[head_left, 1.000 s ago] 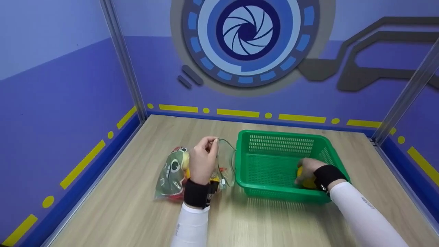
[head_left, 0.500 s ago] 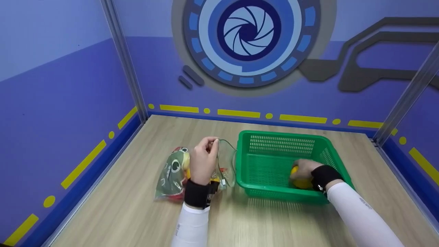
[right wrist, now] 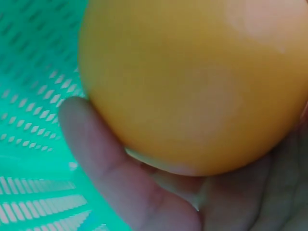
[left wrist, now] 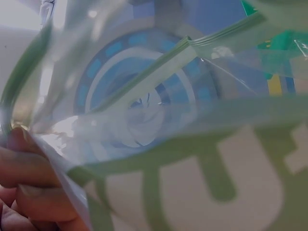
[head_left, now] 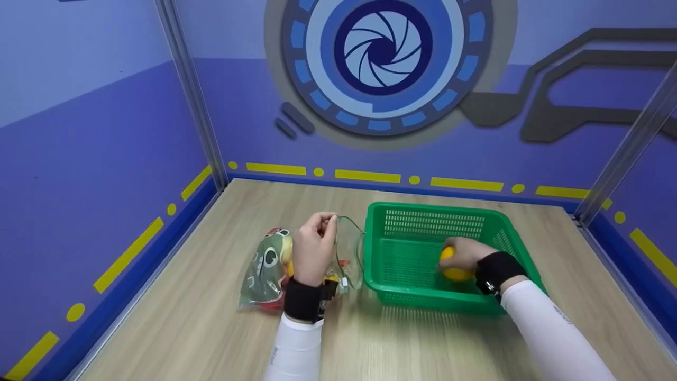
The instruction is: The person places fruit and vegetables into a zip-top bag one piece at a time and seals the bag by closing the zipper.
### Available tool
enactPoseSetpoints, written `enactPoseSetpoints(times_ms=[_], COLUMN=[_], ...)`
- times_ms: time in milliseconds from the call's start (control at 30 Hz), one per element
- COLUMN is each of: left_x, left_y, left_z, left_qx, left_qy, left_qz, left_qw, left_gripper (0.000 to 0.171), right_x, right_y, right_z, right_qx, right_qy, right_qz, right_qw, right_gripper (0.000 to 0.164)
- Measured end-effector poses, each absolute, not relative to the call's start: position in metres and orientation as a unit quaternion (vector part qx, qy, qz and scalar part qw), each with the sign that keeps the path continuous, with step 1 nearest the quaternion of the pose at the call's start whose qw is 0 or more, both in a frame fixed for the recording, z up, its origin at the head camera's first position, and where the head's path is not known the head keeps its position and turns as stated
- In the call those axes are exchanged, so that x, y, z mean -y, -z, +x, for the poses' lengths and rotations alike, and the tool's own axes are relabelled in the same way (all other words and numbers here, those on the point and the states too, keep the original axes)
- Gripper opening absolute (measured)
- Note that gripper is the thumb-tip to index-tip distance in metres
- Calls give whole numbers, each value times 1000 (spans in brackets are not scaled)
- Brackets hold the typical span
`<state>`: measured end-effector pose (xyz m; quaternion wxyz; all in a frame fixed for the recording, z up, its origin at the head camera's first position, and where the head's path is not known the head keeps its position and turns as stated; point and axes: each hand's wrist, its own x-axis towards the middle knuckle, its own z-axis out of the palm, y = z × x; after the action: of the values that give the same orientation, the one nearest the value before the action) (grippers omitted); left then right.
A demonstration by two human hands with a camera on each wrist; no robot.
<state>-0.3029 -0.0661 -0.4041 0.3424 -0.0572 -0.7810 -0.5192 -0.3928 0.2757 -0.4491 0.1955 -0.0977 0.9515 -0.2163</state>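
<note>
My left hand point(head_left: 314, 248) pinches the green-edged mouth of a clear zip bag point(head_left: 263, 270) with a green cartoon print. The bag stands on the table, and red and yellow things show inside it. In the left wrist view the bag's mouth gapes, with the fingers point(left wrist: 36, 202) at its edge. My right hand point(head_left: 468, 254) holds a smooth, round, yellow-orange ball-like thing point(head_left: 456, 273) inside the green basket point(head_left: 439, 301). In the right wrist view, the thumb and palm curl round this yellow-orange ball point(right wrist: 192, 86); its far side is out of sight.
The basket has slotted walls and stands just right of the bag. Wood-patterned tabletop point(head_left: 185, 328) extends left and in front. A blue printed wall point(head_left: 243, 116) rises behind, with metal posts point(head_left: 193, 95) at the corners.
My right hand has shifted left inside the basket with the yellow-orange ball and has lifted slightly. The left hand and the bag have stayed in place.
</note>
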Motion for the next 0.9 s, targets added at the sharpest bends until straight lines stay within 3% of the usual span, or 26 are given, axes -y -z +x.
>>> enactPoseSetpoints(times_ms=[433,900], left_x=[66,67], left_y=[406,405], left_z=[-304,-301], left_qx=[780,787], left_qy=[518,513], left_qz=[-64,-55], left_qw=[347,338], left_gripper=[12,13], right_x=[-239,-184], right_y=[418,411], right_z=[-387,-345], right_qx=[-942,-864], right_qy=[266,467], right_qz=[-169,-188], right_qw=[113,25], right_gripper=[64,59])
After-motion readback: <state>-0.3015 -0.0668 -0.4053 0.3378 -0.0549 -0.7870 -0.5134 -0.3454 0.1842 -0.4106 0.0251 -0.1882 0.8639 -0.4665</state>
